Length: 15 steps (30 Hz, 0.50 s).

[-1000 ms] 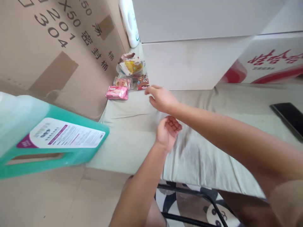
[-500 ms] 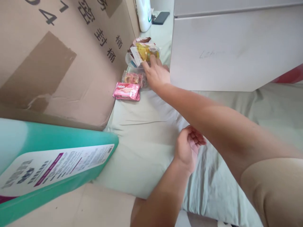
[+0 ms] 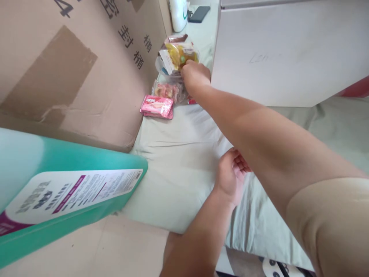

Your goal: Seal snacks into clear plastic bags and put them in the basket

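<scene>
My right hand (image 3: 195,77) reaches far forward into the gap between the big cardboard box and the white box. Its fingers curl down over a pile of snack packets, at the edge of a clear tub (image 3: 162,66) holding a yellow packet (image 3: 180,54); what they grip is hidden. A pink wafer packet (image 3: 157,106) and a clear packet of pink sweets (image 3: 165,90) lie just left of that hand. My left hand (image 3: 230,175) hovers low over the pale green cloth (image 3: 178,154), fingers loosely curled, palm partly hidden by my right forearm.
A large cardboard box (image 3: 72,65) with printed characters fills the left. A teal jug (image 3: 60,192) with a white label lies in the near left. A white box (image 3: 288,57) stands on the right. A white bottle (image 3: 178,13) and a dark phone (image 3: 197,14) are at the back.
My right hand has stretched farther forward, from open cloth onto the snack pile, and its fingers have curled down. The view has moved forward and left. My left hand stays curled.
</scene>
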Motion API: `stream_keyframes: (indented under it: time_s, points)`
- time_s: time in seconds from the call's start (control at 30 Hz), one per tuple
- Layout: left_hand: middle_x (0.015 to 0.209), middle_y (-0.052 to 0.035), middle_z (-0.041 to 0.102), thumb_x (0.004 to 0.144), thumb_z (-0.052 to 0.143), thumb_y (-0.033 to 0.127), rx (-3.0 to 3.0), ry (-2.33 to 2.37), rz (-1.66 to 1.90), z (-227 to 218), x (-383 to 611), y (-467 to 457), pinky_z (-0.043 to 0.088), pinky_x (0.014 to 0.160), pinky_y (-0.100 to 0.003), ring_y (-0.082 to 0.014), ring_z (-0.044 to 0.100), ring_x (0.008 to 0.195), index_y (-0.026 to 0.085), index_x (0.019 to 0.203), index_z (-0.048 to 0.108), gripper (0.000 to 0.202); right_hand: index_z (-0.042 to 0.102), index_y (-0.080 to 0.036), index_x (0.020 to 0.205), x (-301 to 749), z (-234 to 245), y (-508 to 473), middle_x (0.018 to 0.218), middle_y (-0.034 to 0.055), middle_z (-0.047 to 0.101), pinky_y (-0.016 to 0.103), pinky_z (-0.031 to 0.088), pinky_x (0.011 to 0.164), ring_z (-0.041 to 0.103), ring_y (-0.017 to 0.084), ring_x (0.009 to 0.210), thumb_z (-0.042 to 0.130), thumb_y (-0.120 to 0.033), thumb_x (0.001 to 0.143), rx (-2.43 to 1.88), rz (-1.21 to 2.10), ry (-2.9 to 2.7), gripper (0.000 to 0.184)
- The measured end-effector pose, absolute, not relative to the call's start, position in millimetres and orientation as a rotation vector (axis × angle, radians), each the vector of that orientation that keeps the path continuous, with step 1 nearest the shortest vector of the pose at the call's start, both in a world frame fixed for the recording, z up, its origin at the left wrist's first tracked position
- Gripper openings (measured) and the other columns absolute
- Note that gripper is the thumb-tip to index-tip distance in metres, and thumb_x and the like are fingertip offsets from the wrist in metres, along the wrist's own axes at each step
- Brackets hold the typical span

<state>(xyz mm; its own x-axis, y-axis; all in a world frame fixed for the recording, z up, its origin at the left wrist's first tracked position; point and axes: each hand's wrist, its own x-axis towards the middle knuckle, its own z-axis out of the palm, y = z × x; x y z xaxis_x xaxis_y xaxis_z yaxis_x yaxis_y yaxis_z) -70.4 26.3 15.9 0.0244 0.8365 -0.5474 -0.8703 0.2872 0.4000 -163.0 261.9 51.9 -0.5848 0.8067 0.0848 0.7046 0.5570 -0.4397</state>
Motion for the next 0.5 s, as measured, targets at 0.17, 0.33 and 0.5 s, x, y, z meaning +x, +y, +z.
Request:
stream_keyframes:
  time_s: [0.17,0.33,0.5]
  points:
    - [0.059,-0.0006,0.05,0.077,0.053,0.026,-0.057,0.843,1.32,19.0,-78.7,28.0,0.035,0.06,-0.025,-0.0104,0.046,0.055,0.017,0.061,0.056,0.019,0.063,-0.016,0.116,-158.2,76.8,234.6,0.134,0.0115,0.066,0.042,0.05,0.102,0.066,0.025,0.117,0.042,-0.015,0.103,-1.306,0.251,-2.46,0.024]
    - [0.058,0.0011,0.048,0.073,0.056,0.027,0.01,0.896,1.278,14.8,-72.6,22.5,0.034,0.061,-0.026,-0.0103,0.045,0.055,0.017,0.062,0.055,0.014,0.059,-0.023,0.087,-134.4,101.4,185.5,0.116,0.0069,0.071,0.044,0.053,0.096,0.067,0.027,0.108,0.061,-0.024,0.094,-1.056,0.357,-2.424,0.007]
    - [0.06,0.0018,0.048,0.072,0.056,0.027,0.158,0.906,1.236,11.1,-56.7,19.1,0.034,0.061,-0.027,-0.0098,0.044,0.055,0.018,0.062,0.053,0.013,0.049,-0.022,0.071,-98.1,104.3,145.6,0.075,0.0004,0.068,0.028,0.048,0.063,0.064,0.015,0.067,0.067,-0.028,0.093,-0.954,1.205,-2.145,0.028]
